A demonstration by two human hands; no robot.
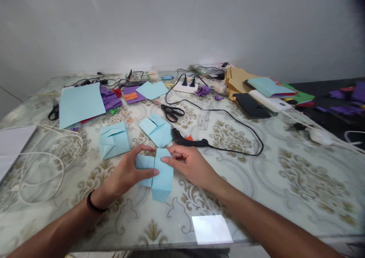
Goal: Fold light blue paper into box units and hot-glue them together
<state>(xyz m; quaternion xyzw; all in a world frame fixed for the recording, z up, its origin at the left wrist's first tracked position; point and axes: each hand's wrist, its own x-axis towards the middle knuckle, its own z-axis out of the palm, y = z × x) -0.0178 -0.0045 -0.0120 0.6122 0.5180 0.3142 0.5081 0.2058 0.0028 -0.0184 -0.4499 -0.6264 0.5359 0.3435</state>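
1. Paper (164, 178), light blue and partly folded, sits between the hands at the near side of the table (256, 174); its right-hand flap's long axis runs away from the person;
2. Left hand (128, 170) pinches the left panel, thumb reaching across the crease; right hand (191, 163) grips the flap's far right edge; both are equally near, both touching;
3. No brand or label is legible; marks on the clear ruler (204, 117) are too small to read.
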